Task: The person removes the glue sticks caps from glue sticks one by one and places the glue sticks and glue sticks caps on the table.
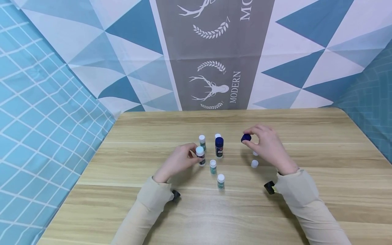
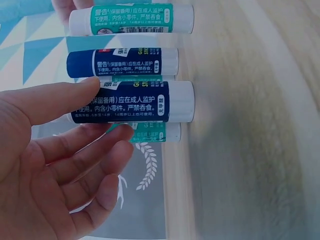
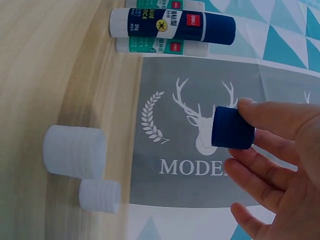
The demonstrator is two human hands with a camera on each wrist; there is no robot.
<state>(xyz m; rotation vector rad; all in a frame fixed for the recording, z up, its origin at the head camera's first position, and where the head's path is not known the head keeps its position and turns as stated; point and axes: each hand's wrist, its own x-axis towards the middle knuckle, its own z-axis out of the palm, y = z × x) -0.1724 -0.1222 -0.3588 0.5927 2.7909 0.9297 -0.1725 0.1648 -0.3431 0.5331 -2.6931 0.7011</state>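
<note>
Pinching a blue cap (image 3: 233, 127) by its sides in the right hand (image 1: 266, 143), with thumb and fingers clamped on it and the lower fingers loose; probably gripped so for being too small for a whole palm. Holding a dark glue stick (image 2: 125, 102), pale-topped, between thumb and fingers of the left hand (image 1: 179, 160), probably to steady so narrow a tube; cannot tell whether raised from the table (image 1: 92, 204) or resting on it. Close by, note four white-topped glue sticks (image 1: 221, 183) and one blue-topped glue stick (image 1: 219, 149), presumably set upright on flat bases for stability. Near the right hand, note two white caps (image 3: 75, 151), perhaps placed apart from the tubes to avoid muddle. Presumably containing glue, to judge by the labels, but showing none; cannot see inside the blue cap, nor tell white lids from bare tube ends.
</note>
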